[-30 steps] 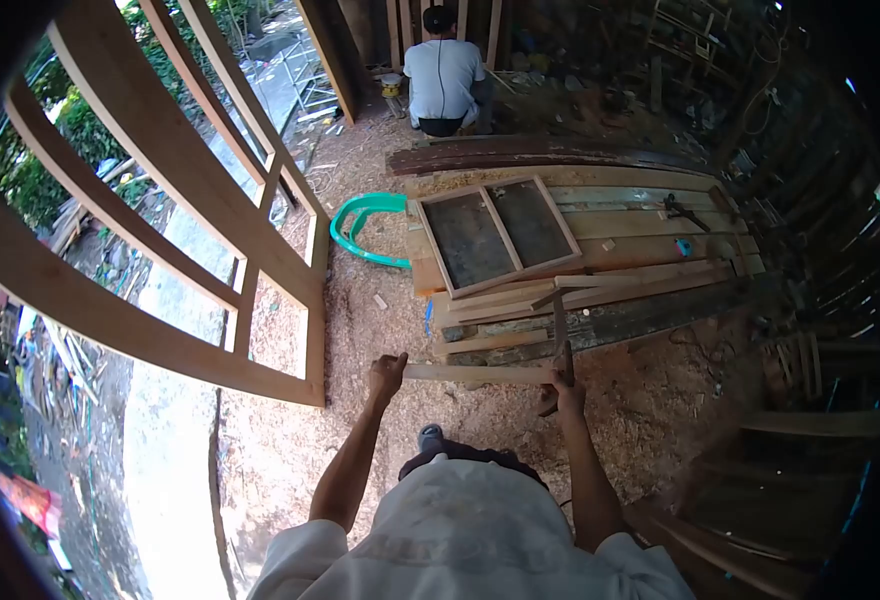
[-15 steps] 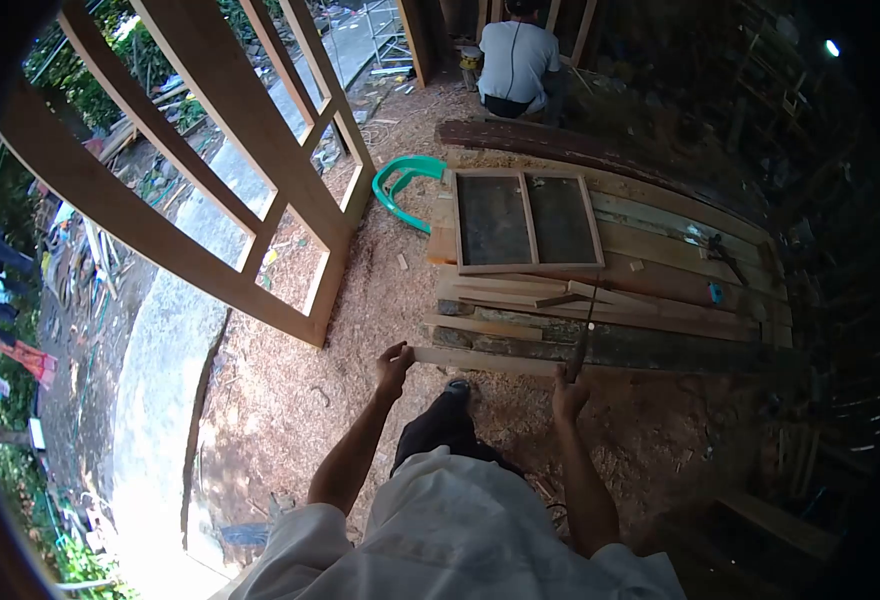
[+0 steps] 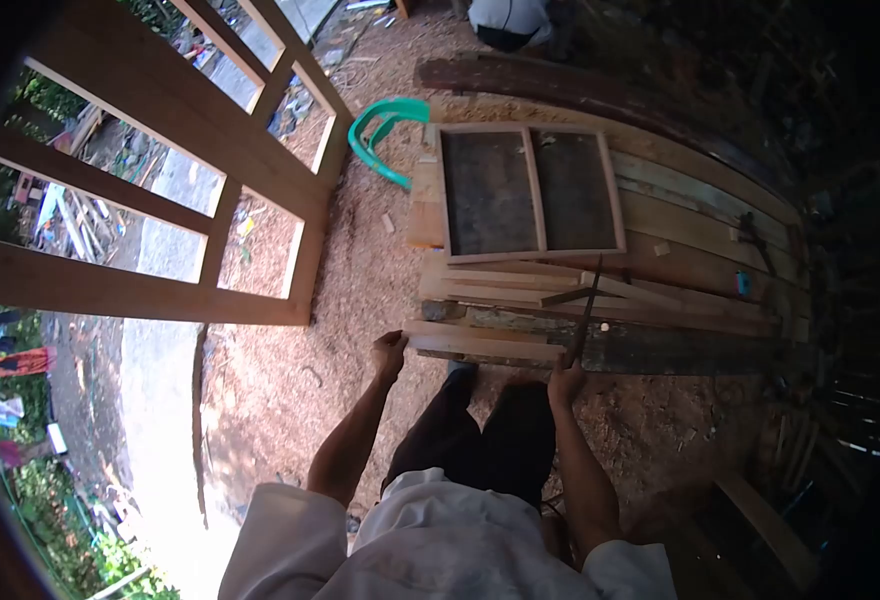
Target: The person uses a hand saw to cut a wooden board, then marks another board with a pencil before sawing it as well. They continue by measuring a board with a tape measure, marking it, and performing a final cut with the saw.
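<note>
My left hand (image 3: 390, 352) is closed on the near end of a pale wooden strip (image 3: 485, 345), which lies crosswise between my two hands. In my right hand (image 3: 566, 382) is a dark, tapering handsaw (image 3: 584, 318), seen nearly edge-on, its tip pointing away toward a framed panel. The strip's other end comes right up to my right fingers. Beyond the strip lie several loose wooden battens (image 3: 520, 292) on a low stack of boards (image 3: 660, 225). On that stack rests the two-pane wooden frame (image 3: 535, 190) with dark panels.
A large upright wooden frame (image 3: 175, 110) stands at the left. A green plastic chair part (image 3: 362, 135) touches the stack's far left corner. Another person (image 3: 510, 20) sits at the back. Wood shavings cover the ground (image 3: 270, 400), and a small blue object (image 3: 742, 283) lies on the boards.
My view has tilted down and shifted, so the frame and stack sit higher. Both hands keep their hold on the strip and handsaw; my legs have come further into view.
</note>
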`<act>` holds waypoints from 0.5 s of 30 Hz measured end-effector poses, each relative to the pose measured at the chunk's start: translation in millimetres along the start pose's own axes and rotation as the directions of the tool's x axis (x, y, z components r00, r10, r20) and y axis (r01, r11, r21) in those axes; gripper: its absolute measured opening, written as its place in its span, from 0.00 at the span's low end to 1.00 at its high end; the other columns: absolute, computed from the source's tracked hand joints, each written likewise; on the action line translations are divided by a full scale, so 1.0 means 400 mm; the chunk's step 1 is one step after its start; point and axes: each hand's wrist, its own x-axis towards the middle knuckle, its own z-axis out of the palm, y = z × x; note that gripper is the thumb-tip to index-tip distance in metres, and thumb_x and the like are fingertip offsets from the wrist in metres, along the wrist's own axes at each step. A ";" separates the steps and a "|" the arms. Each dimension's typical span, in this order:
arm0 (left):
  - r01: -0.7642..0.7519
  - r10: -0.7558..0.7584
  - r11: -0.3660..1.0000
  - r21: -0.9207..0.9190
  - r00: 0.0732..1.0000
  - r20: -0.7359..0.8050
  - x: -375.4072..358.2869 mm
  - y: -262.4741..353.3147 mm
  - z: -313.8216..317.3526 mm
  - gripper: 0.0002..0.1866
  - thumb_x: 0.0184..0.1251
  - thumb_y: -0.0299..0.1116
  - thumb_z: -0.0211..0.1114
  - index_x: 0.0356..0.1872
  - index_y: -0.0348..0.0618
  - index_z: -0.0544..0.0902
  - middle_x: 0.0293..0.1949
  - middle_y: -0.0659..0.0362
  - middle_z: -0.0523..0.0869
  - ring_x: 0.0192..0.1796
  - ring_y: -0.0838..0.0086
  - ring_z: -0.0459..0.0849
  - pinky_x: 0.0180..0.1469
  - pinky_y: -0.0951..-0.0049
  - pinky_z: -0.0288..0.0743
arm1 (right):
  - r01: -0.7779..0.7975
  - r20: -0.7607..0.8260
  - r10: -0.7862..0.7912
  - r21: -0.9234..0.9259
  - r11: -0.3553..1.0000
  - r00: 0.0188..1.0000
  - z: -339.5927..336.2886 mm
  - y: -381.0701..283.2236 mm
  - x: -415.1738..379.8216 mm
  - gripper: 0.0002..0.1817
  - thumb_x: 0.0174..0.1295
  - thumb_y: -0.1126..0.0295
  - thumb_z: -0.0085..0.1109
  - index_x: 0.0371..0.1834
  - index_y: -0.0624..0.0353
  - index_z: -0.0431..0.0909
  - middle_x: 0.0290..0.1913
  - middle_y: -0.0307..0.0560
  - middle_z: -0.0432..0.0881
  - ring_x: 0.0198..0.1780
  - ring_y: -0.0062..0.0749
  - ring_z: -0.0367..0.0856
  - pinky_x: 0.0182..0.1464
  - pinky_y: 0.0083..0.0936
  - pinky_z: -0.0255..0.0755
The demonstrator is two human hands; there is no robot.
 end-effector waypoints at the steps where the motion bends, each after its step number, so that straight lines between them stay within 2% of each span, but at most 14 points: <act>1: 0.032 -0.032 0.999 0.002 0.999 -0.011 0.019 -0.017 0.004 0.17 0.60 0.34 0.66 0.47 0.34 0.84 0.37 0.50 0.88 0.37 0.71 0.85 0.42 0.72 0.78 | -0.036 0.028 0.037 -0.016 0.999 0.999 0.012 0.001 0.013 0.16 0.64 0.63 0.60 0.45 0.67 0.79 0.30 0.53 0.83 0.34 0.46 0.84 0.37 0.39 0.73; 2: 0.055 -0.054 0.998 -0.035 0.998 0.030 0.039 -0.035 0.006 0.18 0.60 0.35 0.67 0.48 0.35 0.84 0.36 0.50 0.88 0.36 0.70 0.85 0.41 0.72 0.78 | -0.139 0.165 0.134 0.017 0.990 0.977 0.022 0.004 0.030 0.15 0.67 0.66 0.56 0.49 0.66 0.78 0.31 0.52 0.82 0.36 0.44 0.84 0.39 0.37 0.74; 5: 0.031 -0.030 0.999 -0.015 0.998 0.058 0.057 0.007 0.009 0.18 0.60 0.35 0.67 0.48 0.36 0.83 0.35 0.49 0.88 0.36 0.71 0.85 0.41 0.72 0.78 | -0.171 0.175 0.162 0.035 0.985 0.971 0.070 0.034 0.026 0.15 0.67 0.66 0.56 0.50 0.67 0.77 0.35 0.56 0.83 0.42 0.45 0.83 0.43 0.37 0.73; 6: 0.062 -0.065 0.997 0.055 0.996 0.057 0.061 0.024 0.010 0.19 0.60 0.34 0.66 0.50 0.34 0.82 0.38 0.49 0.88 0.38 0.71 0.85 0.42 0.72 0.77 | -0.099 0.156 0.091 0.042 0.994 0.984 0.090 0.040 0.034 0.16 0.68 0.65 0.56 0.50 0.67 0.77 0.37 0.57 0.82 0.44 0.45 0.83 0.44 0.37 0.73; 8: 0.012 -0.014 0.998 0.068 1.000 0.023 0.072 -0.011 0.022 0.19 0.60 0.32 0.66 0.50 0.33 0.81 0.41 0.49 0.87 0.41 0.70 0.85 0.45 0.72 0.77 | 0.013 0.098 -0.017 0.045 0.999 0.995 0.110 0.062 0.008 0.16 0.68 0.65 0.55 0.51 0.67 0.76 0.41 0.59 0.82 0.47 0.46 0.82 0.46 0.38 0.73; 9: -0.024 0.022 0.997 0.067 1.000 0.021 0.086 -0.017 0.039 0.19 0.60 0.31 0.66 0.51 0.32 0.81 0.42 0.49 0.87 0.42 0.70 0.85 0.46 0.72 0.77 | 0.031 0.129 -0.034 0.027 0.999 0.991 0.107 0.064 0.003 0.17 0.68 0.65 0.56 0.52 0.67 0.75 0.43 0.59 0.81 0.47 0.47 0.82 0.47 0.38 0.73; 11: 0.020 -0.017 0.999 -0.034 0.996 0.086 0.098 -0.030 0.039 0.18 0.60 0.29 0.66 0.51 0.32 0.80 0.45 0.50 0.86 0.45 0.69 0.84 0.49 0.71 0.76 | 0.093 0.199 -0.089 -0.008 0.996 0.976 0.094 0.060 0.015 0.18 0.67 0.65 0.57 0.53 0.67 0.74 0.46 0.60 0.80 0.49 0.48 0.81 0.50 0.39 0.73; 12: 0.079 -0.077 0.997 -0.014 0.994 0.078 0.093 -0.020 0.036 0.17 0.59 0.27 0.67 0.49 0.32 0.81 0.43 0.51 0.87 0.45 0.68 0.84 0.50 0.71 0.76 | 0.064 0.175 -0.060 -0.015 0.998 0.983 0.085 0.063 0.021 0.19 0.67 0.65 0.57 0.54 0.66 0.73 0.46 0.60 0.80 0.49 0.50 0.81 0.50 0.40 0.73; 14: 0.079 -0.080 0.997 0.018 0.993 0.086 0.089 0.002 0.029 0.17 0.59 0.27 0.67 0.48 0.32 0.81 0.43 0.51 0.87 0.45 0.68 0.85 0.51 0.71 0.77 | -0.006 0.131 0.008 -0.014 1.000 0.991 0.075 0.062 0.008 0.20 0.66 0.65 0.58 0.56 0.66 0.71 0.46 0.59 0.79 0.49 0.52 0.80 0.50 0.41 0.73; 15: 0.077 -0.079 0.997 0.033 0.993 0.092 0.094 0.010 0.029 0.17 0.58 0.27 0.67 0.48 0.32 0.81 0.42 0.51 0.87 0.45 0.68 0.85 0.51 0.70 0.77 | -0.003 0.087 0.001 0.026 1.000 0.996 0.079 0.078 0.010 0.19 0.66 0.66 0.58 0.54 0.66 0.71 0.47 0.59 0.77 0.50 0.53 0.78 0.51 0.43 0.71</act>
